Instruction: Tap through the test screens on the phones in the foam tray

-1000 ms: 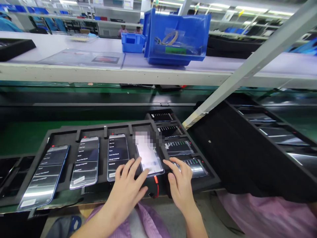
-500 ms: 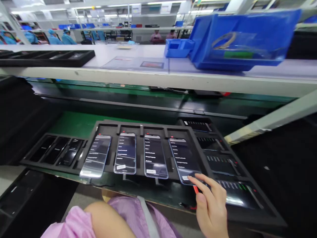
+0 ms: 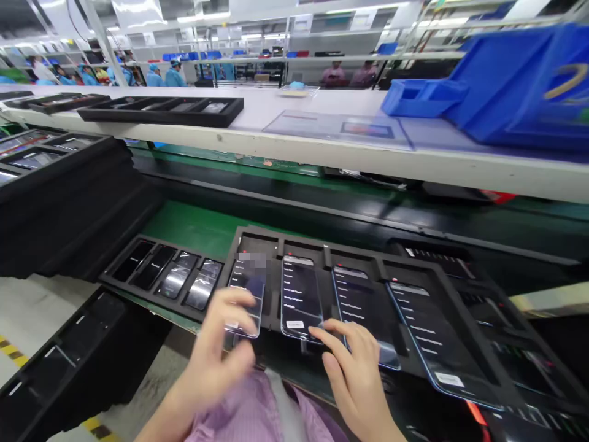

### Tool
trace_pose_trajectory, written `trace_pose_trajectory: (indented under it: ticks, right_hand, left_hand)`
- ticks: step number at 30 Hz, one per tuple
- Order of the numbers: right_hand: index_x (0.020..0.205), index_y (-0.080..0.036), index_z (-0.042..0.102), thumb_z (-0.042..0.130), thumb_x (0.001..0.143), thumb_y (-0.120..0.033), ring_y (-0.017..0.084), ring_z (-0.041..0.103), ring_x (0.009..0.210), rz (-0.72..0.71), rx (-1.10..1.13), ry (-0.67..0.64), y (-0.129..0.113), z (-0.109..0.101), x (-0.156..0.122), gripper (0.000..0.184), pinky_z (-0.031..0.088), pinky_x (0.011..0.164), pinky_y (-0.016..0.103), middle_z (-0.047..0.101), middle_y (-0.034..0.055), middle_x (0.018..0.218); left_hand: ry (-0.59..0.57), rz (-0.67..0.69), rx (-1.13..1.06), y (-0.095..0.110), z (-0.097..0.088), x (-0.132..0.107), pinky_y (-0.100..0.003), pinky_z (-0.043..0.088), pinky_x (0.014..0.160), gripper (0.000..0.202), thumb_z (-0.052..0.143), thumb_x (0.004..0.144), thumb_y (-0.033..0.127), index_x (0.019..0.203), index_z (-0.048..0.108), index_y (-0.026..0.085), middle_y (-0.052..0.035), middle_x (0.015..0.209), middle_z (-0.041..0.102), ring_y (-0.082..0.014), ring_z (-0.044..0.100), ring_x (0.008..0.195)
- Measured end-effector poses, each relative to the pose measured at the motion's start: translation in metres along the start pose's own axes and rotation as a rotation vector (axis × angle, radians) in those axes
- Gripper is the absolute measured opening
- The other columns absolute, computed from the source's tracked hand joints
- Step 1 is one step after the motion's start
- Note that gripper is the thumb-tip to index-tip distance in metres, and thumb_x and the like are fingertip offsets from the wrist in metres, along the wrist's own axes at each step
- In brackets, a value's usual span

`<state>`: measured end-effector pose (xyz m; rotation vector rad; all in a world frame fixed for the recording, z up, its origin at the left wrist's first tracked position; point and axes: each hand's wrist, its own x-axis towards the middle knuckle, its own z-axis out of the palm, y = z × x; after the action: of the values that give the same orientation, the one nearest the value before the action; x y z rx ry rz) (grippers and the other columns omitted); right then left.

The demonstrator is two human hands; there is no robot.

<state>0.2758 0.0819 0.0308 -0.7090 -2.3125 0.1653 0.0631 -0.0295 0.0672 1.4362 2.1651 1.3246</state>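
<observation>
1) The right hand [image 3: 356, 359], fingers spread, is resting a fingertip on the lower screen of a dark, rectangular, glass-fronted phone [image 3: 301, 298]
2) The left hand [image 3: 223, 337], blurred, loosely open, is hanging over a second dark, glass-fronted phone [image 3: 246, 282]
3) Both phones are lying face-up in the two leftmost slots of a black foam tray [image 3: 446, 294]

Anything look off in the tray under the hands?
One small oddity: a red strip pokes out by the near end of the rightmost phone in the tray; the other three show none. No spill or damage visible.
</observation>
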Motion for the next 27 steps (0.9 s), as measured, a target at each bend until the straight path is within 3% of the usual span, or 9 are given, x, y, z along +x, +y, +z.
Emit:
trace_pose_trajectory:
  ticks: [3, 5, 8, 13, 17, 25, 27]
  right_hand:
    - [0.103, -0.026, 0.059, 0.033, 0.09, -0.027, 0.019, 0.05, 0.093, 0.018, -0.017, -0.02, -0.011, 0.017, 0.013, 0.028, 0.032, 0.089, 0.041, 0.055, 0.0047, 0.099]
    - [0.101, -0.027, 0.061, 0.031, 0.091, -0.029, 0.019, 0.05, 0.094, 0.056, -0.048, -0.042, -0.013, 0.024, 0.018, 0.032, 0.031, 0.09, 0.043, 0.055, 0.0048, 0.099]
    - [0.1, -0.028, 0.063, 0.028, 0.092, -0.031, 0.021, 0.048, 0.095, 0.143, -0.108, -0.058, -0.008, 0.03, 0.02, 0.036, 0.031, 0.089, 0.044, 0.055, 0.0052, 0.1]
    - [0.101, -0.03, 0.064, 0.029, 0.091, -0.032, 0.021, 0.047, 0.094, 0.187, -0.175, -0.061, 0.009, 0.03, 0.016, 0.036, 0.031, 0.085, 0.042, 0.054, 0.005, 0.101]
    - [0.101, -0.031, 0.065, 0.029, 0.091, -0.034, 0.021, 0.046, 0.093, 0.219, -0.193, -0.081, 0.01, 0.028, 0.017, 0.037, 0.032, 0.084, 0.042, 0.054, 0.0048, 0.102]
    - [0.1, -0.032, 0.065, 0.03, 0.092, -0.033, 0.021, 0.048, 0.099, 0.285, -0.225, -0.18, 0.003, 0.029, 0.031, 0.035, 0.029, 0.09, 0.046, 0.053, 0.0055, 0.103]
    - [0.098, -0.031, 0.066, 0.029, 0.092, -0.033, 0.021, 0.047, 0.1, 0.331, -0.229, -0.155, 0.007, 0.024, 0.03, 0.038, 0.028, 0.091, 0.047, 0.053, 0.0054, 0.104]
  left_hand:
    - [0.156, -0.243, -0.2, -0.034, 0.007, 0.038, -0.045, 0.032, 0.103, 0.03, 0.046, 0.082, 0.03, 0.11, 0.051, 0.023, -0.0086, 0.128, 0.047, -0.0244, 0.041, 0.123]
    - [0.056, -0.352, -0.299, -0.057, 0.016, 0.056, -0.047, 0.031, 0.103, 0.043, 0.049, 0.076, 0.027, 0.118, 0.044, 0.021, -0.011, 0.132, 0.044, -0.0256, 0.037, 0.127]
    - [-0.127, -0.414, -0.388, -0.077, 0.027, 0.065, -0.048, 0.03, 0.104, 0.061, 0.051, 0.07, 0.023, 0.128, 0.032, 0.021, -0.0132, 0.138, 0.038, -0.0262, 0.033, 0.13]
    - [-0.217, -0.302, -0.403, -0.084, 0.03, 0.062, -0.043, 0.027, 0.108, 0.073, 0.049, 0.064, 0.018, 0.133, 0.025, 0.02, -0.0126, 0.142, 0.034, -0.0232, 0.027, 0.134]
    - [-0.179, -0.24, -0.379, -0.09, 0.034, 0.061, -0.043, 0.027, 0.107, 0.075, 0.048, 0.063, 0.016, 0.134, 0.024, 0.02, -0.0118, 0.141, 0.035, -0.0233, 0.029, 0.133]
    - [-0.142, -0.319, -0.425, -0.094, 0.036, 0.06, -0.047, 0.026, 0.107, 0.064, 0.046, 0.072, 0.021, 0.133, 0.029, 0.025, -0.0101, 0.143, 0.034, -0.0249, 0.028, 0.133]
    - [-0.138, -0.338, -0.395, -0.093, 0.035, 0.06, -0.048, 0.027, 0.106, 0.061, 0.046, 0.073, 0.022, 0.132, 0.032, 0.026, -0.0094, 0.142, 0.035, -0.0257, 0.03, 0.132]
